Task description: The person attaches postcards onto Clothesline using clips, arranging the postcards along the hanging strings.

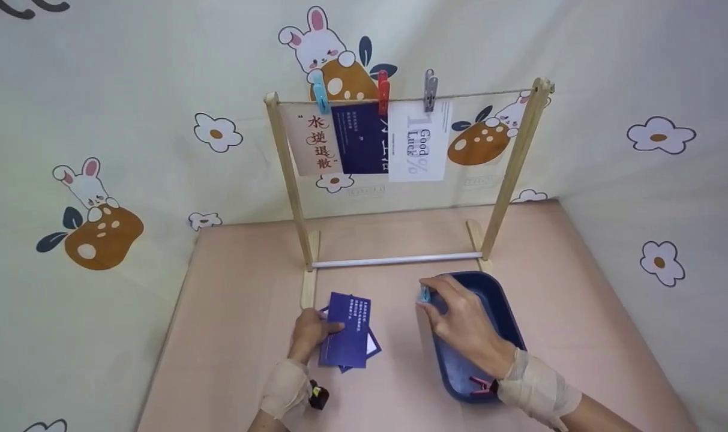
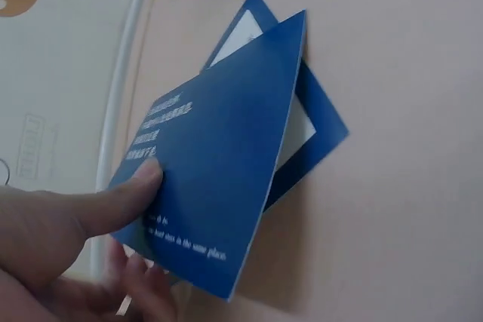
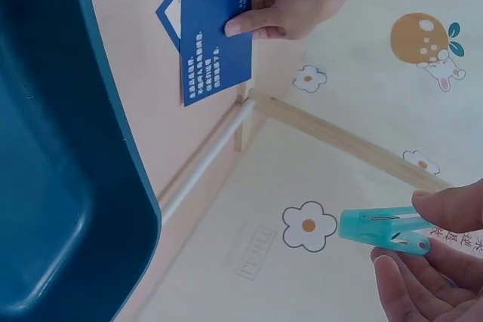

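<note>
Pink clip [image 1: 481, 385] inside the blue bin [image 1: 460, 366], at its near end, partly hidden by the wrist; left of the bin, dark-blue card [image 1: 345, 339] held in the left hand [image 1: 311, 333], thumb across its face; beneath that card, white-centred card [image 2: 328, 130], apparently lying on the table; near the bin's far left corner, turquoise clip [image 3: 370, 224] pinched by the right hand [image 1: 463, 318], between thumb and fingertips; beyond the bin, wooden rack [image 1: 517, 162] with three cards clipped to its string.

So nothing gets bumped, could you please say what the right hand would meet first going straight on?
Likely the white crossbar, by the head view, but depth is unclear; the right hand may clear it.
</note>
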The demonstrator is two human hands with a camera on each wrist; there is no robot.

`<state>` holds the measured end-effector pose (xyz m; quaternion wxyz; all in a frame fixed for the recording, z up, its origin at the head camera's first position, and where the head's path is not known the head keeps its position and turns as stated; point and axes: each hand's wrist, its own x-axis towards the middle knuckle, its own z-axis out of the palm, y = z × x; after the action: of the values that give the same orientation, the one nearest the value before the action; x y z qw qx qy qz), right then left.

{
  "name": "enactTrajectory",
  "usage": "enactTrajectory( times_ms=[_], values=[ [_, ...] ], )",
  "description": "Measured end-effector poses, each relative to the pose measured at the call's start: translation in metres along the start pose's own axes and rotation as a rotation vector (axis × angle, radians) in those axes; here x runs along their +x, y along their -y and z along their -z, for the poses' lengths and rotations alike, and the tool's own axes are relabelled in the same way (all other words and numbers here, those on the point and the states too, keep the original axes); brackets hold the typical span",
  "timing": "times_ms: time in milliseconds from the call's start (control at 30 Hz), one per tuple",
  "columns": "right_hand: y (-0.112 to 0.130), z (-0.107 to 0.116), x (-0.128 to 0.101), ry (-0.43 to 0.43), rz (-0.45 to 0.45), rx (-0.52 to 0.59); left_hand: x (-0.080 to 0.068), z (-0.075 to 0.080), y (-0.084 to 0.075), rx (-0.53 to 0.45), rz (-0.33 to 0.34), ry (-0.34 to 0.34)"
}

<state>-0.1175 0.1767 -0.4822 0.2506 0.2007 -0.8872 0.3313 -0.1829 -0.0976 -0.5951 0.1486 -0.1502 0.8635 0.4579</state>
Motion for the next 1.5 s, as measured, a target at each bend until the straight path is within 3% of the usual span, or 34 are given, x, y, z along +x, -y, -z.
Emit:
enactTrajectory(
  times_ms=[100, 233, 433, 633, 800, 933, 1300, 1500],
  values=[
    [-0.004, 0.001, -0.001, 0.003, 0.009, -0.009, -0.002, 0.003, -0.001, -0.065, 0.031, 0.067],
    [-0.008, 0.002, -0.003, 0.003, 0.011, -0.025, -0.005, 0.004, -0.002, -0.113, 0.013, 0.111],
    [-0.01, 0.002, -0.003, -0.003, 0.025, -0.037, -0.006, 0.0, -0.006, -0.159, -0.118, 0.163],
    [-0.009, 0.005, 0.002, -0.001, 0.051, -0.044, -0.008, -0.006, -0.02, -0.156, -0.277, 0.248],
    [-0.009, 0.018, 0.017, -0.032, 0.048, -0.047, -0.013, -0.006, -0.044, -0.147, -0.35, 0.273],
    [-0.007, 0.035, 0.037, -0.063, 0.023, -0.048, -0.017, -0.007, -0.067, -0.163, -0.416, 0.253],
    [-0.013, 0.067, 0.077, -0.03, 0.095, -0.042, -0.022, -0.009, -0.138, -0.035, -0.632, 0.093],
    [-0.019, 0.084, 0.098, -0.024, 0.102, -0.062, -0.028, -0.007, -0.171, -0.066, -0.653, 0.126]
  ],
)
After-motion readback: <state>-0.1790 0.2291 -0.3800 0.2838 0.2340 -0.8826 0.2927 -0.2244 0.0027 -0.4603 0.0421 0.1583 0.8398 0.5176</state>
